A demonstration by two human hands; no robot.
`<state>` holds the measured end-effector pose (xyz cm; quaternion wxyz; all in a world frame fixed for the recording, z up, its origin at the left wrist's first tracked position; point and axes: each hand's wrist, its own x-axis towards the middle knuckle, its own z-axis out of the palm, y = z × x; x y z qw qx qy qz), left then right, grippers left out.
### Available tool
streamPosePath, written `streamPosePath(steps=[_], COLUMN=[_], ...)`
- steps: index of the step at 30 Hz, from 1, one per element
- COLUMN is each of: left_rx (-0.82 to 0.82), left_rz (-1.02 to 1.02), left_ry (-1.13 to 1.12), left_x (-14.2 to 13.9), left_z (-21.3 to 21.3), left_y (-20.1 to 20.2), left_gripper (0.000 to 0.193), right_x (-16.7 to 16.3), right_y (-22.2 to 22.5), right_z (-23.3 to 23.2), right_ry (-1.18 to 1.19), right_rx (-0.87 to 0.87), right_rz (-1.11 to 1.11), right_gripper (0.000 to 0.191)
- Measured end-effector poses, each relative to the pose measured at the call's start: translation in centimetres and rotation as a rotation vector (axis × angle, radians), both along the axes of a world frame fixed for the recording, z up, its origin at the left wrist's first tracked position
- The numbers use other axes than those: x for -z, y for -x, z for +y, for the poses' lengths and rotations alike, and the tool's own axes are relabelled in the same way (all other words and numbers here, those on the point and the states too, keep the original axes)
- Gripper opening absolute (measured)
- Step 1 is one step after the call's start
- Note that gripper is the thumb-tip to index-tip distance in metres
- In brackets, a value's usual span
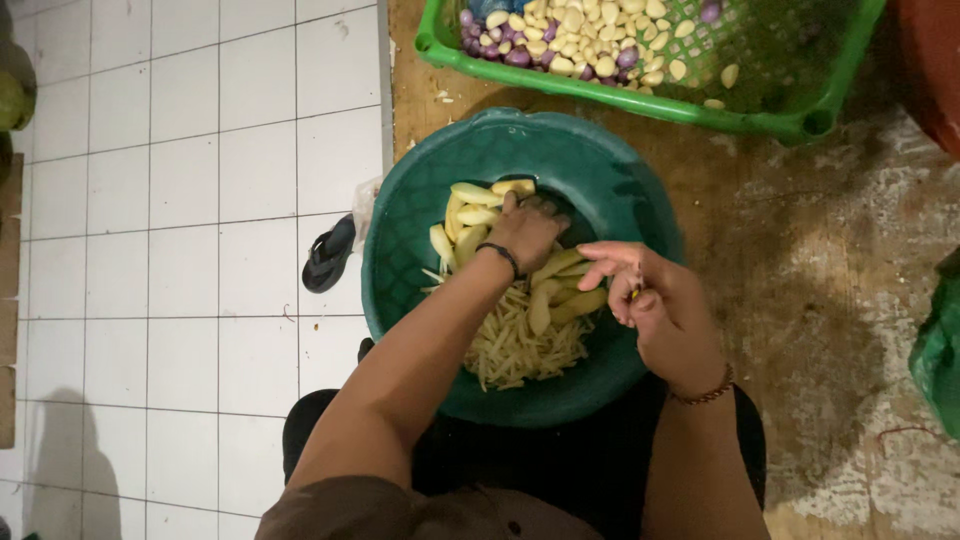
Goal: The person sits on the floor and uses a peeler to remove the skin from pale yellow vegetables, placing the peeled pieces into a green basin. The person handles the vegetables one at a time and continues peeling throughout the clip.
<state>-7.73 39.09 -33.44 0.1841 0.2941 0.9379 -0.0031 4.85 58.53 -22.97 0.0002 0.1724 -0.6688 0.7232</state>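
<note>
A round teal basin [420, 200] sits in front of me, holding peeled yellow potato pieces [470, 215] and a heap of thin potato strips [515, 350]. My left hand [527, 230] reaches into the basin, fingers curled down among the potato pieces; a dark band circles its wrist. My right hand [655, 305] hovers over the basin's right side, closed around a small tool that shows only as a yellow bit between the fingers. A beaded bracelet [705, 395] is on the right wrist.
A green plastic crate [640, 100] of peeled garlic cloves and purple shallots stands behind the basin on a worn wooden surface [820, 260]. White tiled floor [180, 200] lies to the left, with a dark sandal [328, 253] beside the basin. Something green [940, 350] shows at the right edge.
</note>
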Motion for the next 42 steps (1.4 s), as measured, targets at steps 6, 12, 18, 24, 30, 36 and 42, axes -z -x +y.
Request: streamPosePath(steps=[6,12,18,24,30,36,42], left_rx=[0.043,0.009,-0.230,-0.650,-0.637,-0.822,-0.957], left_rz=[-0.041,0.032,0.213,-0.381,-0.513,-0.832,-1.088], left_ry=[0.002,0.000,-0.489,-1.251,-1.531,-1.654,-1.664], left_x=[1.1,-0.5,-4.3,-5.1,-7.1,-12.7,-15.6], left_z=[0.0,-1.2,-5.2,-7.0,-6.4,-6.2,-6.9], left_y=[0.2,0.2,-1.5,-5.6,-9.9,-14.0,-16.4], left_gripper=[0.049,0.028,0.019,0.012,0.010,0.012,0.021], right_x=[-0.2,0.2,0.9,0.1,-2.1,-2.5,-2.4], right_y=[-0.1,-0.1,0.3,1.4,1.0,-0.2,-1.2], right_z=[0.0,0.1,-0.1,-0.9,-2.9,-4.0,-4.7], right_ry=[-0.008,0.003,0.017,-0.098,-0.259,-0.308,-0.242], right_rx=[0.011,0.012,0.063,0.240,0.287,0.032,-0.164], right_rz=[-0.015,-0.059,-0.014,-0.024,-0.190,-0.204,-0.195], right_gripper=[0.052,0.055,0.070,0.040,0.037,0.026,0.023])
